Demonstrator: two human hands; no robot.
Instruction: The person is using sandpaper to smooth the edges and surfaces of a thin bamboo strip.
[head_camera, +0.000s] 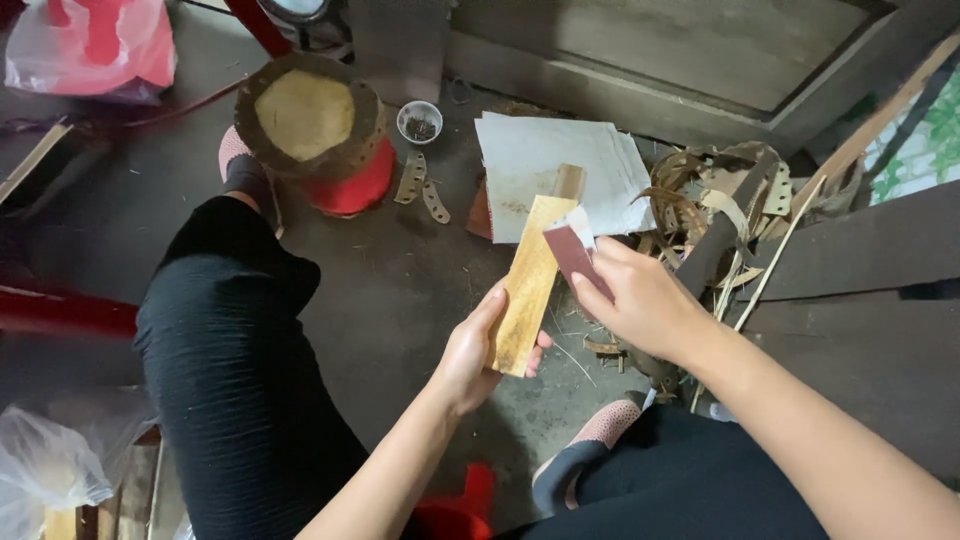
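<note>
Both hands work low: left hand (470, 355) clasps a wooden strip (529, 285); right hand (640, 300) pinches sandpaper (572, 252) against its upper edge. Beyond, a small bowl (419, 121) holds perhaps tacks.

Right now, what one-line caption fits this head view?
Left hand grips a flat wooden strip while right hand presses folded reddish sandpaper against it, above a littered floor.

Paper sheets (560, 165), small bowl (420, 121), pink bag (90, 45)
</note>
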